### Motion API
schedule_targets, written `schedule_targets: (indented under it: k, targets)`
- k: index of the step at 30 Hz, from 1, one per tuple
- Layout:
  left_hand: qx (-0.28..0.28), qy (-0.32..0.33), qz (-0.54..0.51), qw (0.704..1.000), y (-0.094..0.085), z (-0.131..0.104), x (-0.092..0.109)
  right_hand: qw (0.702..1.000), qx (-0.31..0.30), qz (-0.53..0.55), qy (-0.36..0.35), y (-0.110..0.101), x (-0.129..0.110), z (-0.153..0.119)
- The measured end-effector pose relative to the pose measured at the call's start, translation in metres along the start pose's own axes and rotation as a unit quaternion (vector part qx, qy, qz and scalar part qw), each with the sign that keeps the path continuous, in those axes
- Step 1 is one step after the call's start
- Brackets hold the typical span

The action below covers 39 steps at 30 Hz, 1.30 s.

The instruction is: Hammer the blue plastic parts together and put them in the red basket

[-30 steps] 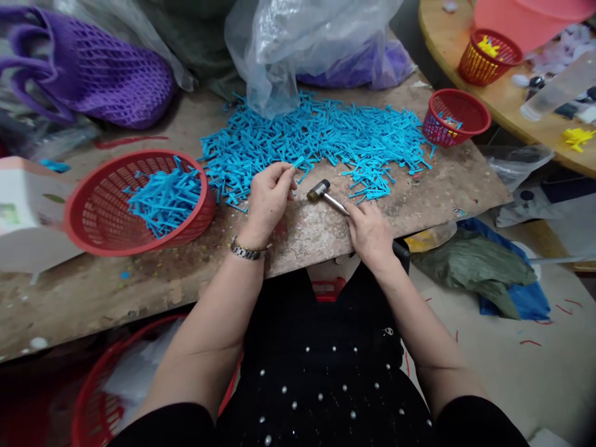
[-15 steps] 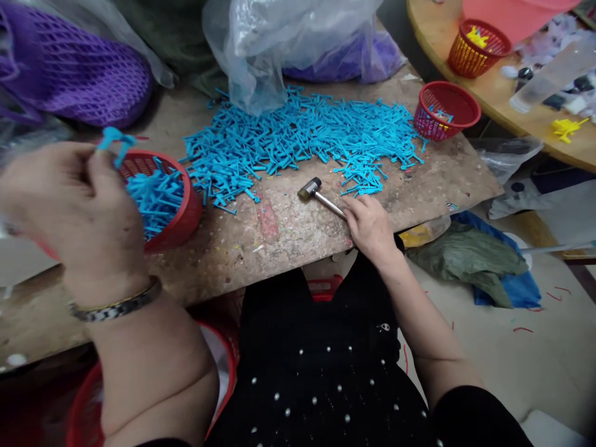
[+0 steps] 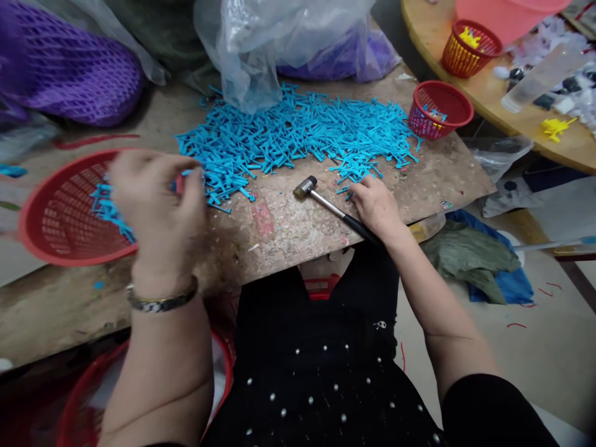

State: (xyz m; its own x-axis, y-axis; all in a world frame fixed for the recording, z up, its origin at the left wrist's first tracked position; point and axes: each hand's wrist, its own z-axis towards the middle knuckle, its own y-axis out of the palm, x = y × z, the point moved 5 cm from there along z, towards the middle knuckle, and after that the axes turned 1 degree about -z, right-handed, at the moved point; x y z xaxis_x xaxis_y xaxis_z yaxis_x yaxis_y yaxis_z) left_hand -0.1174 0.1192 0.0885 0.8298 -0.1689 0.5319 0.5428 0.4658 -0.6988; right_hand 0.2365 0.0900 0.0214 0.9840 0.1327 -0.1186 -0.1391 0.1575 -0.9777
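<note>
My right hand is at the near edge of a wide pile of small blue plastic pieces, with its fingertips pinched on a blue piece. A small hammer lies on the worktable; its black grip runs beneath my right wrist. My left hand, blurred by motion, is over the right side of a red basket. Thumb and forefinger are bent, with some red showing between them; whether they grip the rim is unclear. Blue pieces lie inside this basket, partly hidden by the hand.
A smaller red basket stands at the pile's right end. Clear plastic bags hang over the back of the pile. A purple mesh bag is at the back left. Another table at right holds a basket with yellow pieces.
My left hand has moved right and down; the blue piece it held up is no longer seen in it. My right hand has left the hammer's handle for the blue pieces. The basket has shifted left.
</note>
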Motion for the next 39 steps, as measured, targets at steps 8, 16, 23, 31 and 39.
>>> schedule_targets:
  k: [8, 16, 23, 31, 39]
  targets:
    - [-0.172, 0.171, -0.084, 0.967, 0.09, -0.035, 0.079, 0.999, -0.023, -0.026, -0.04, 0.004, -0.003, 0.014]
    - [-0.196, 0.17, -0.026, 0.966, 0.131, -0.018, 0.084, 0.997, 0.041, 0.055, -0.038, 0.002, 0.011, 0.008]
    - [-0.226, 0.139, 0.046, 0.963, 0.158, 0.009, 0.08, 0.984, 0.102, 0.143, -0.014, -0.002, 0.009, 0.001]
    - [-0.211, 0.143, 0.057, 0.965, 0.18, 0.016, 0.065, 0.965, 0.126, 0.228, 0.013, -0.002, 0.017, -0.007]
    - [-0.162, 0.034, -0.169, 0.972, 0.17, 0.03, 0.05, 0.937, 0.139, 0.315, 0.062, -0.008, 0.016, -0.011]
